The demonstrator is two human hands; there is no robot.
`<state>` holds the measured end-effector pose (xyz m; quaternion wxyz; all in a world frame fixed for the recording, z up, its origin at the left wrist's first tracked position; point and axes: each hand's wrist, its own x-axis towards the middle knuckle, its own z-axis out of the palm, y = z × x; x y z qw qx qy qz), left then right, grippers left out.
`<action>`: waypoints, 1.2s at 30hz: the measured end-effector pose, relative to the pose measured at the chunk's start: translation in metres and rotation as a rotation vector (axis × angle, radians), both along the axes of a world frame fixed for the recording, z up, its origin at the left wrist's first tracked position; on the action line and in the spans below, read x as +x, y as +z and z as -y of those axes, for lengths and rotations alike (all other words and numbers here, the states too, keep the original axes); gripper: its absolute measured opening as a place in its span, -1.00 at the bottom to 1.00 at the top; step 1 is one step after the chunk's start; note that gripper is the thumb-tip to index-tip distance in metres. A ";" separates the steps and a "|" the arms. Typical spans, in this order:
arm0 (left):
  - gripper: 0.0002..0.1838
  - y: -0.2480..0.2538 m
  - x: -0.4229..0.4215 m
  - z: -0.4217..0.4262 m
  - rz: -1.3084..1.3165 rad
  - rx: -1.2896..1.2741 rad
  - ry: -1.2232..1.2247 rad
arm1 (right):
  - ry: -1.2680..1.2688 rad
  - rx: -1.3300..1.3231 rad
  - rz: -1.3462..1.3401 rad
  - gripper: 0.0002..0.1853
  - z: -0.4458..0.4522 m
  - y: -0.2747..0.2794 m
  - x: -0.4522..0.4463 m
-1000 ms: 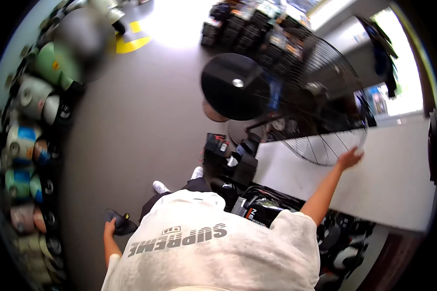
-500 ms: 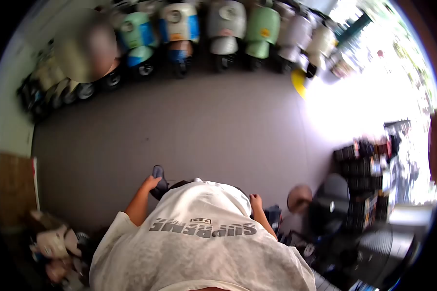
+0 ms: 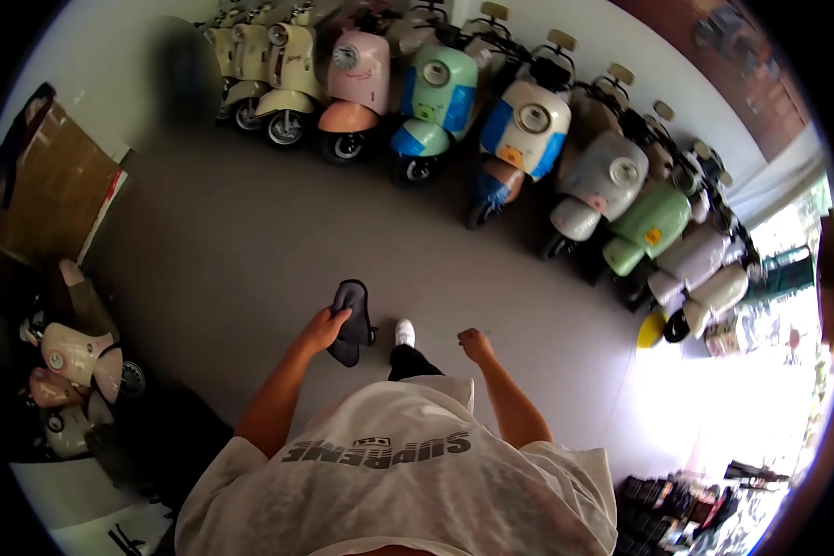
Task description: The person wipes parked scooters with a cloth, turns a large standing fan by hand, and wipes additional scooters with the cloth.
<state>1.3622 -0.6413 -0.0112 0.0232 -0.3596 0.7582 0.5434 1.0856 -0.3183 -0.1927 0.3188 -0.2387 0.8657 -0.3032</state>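
Note:
My left hand is closed on the edge of a dark grey pad with black edging, whose exact kind I cannot make out. It is narrow in the middle, broader at both ends, and hangs clear of the floor. My right hand is in front of me at the other side, fingers curled in, with nothing showing in it. Between the hands, one white shoe is on the grey floor.
Parked scooters line the far wall, among them a cream-and-blue scooter and a green scooter. A brown board leans at left, above a pale scooter. Stacked dark crates stand at lower right, near the bright doorway.
My view has turned left, so the scooter row now slants down to the right. The pad has come further forward in my left hand, and my right hand has also swung forward.

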 end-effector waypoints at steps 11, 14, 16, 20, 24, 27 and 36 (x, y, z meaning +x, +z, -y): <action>-0.41 0.055 -0.150 0.173 -0.234 0.140 0.169 | 0.376 -0.330 0.206 -0.60 0.363 0.223 -0.059; -0.40 0.063 -0.175 0.235 -0.229 0.210 0.188 | 0.447 -0.332 0.180 -0.68 0.438 0.223 -0.083; -0.42 0.071 -0.192 0.271 -0.234 0.183 0.216 | 0.461 -0.333 0.196 -0.72 0.483 0.209 -0.098; -0.45 0.036 -0.222 0.373 -0.291 0.151 0.142 | 0.330 -0.412 0.120 -0.72 0.567 0.210 -0.121; -0.45 0.027 -0.250 0.465 -0.291 -0.009 0.085 | 0.195 -0.383 0.001 -0.73 0.643 0.229 -0.135; -0.43 0.027 -0.278 0.530 -0.293 -0.083 0.070 | 0.082 -0.387 -0.065 -0.75 0.689 0.246 -0.155; -0.55 0.057 -0.427 0.688 -0.190 -0.256 0.034 | -0.254 -0.468 -0.012 -0.75 0.819 0.260 -0.289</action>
